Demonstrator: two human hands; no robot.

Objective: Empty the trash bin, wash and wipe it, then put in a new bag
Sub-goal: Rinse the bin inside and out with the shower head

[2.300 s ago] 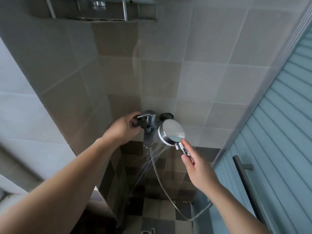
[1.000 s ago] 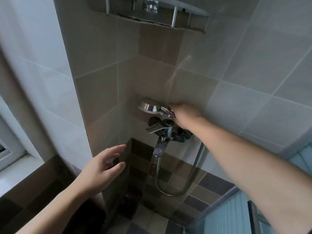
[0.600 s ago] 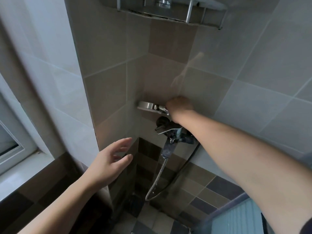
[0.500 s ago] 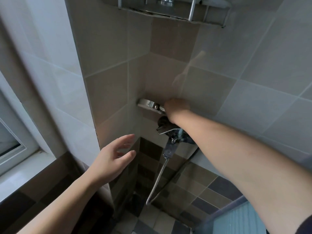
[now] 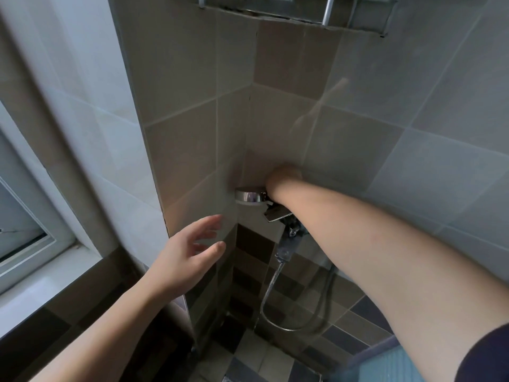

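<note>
My right hand reaches into the tiled corner and grips the handle of the chrome shower head, which lies flat against the wall above the chrome tap. The fingers are hidden behind the wrist. My left hand hovers in the air below and left of the shower head, fingers spread and relaxed, holding nothing. The metal shower hose hangs in a loop under the tap. No water runs. The trash bin is not in view.
A metal wire shelf is fixed high on the wall. A white window frame and sill stand at the left. The chequered tile floor lies below, with a blue ribbed door at the bottom right.
The water stopped and my left hand left the tap and drew back. My right hand lifted the shower head up to the wall above the tap and holds it there.
</note>
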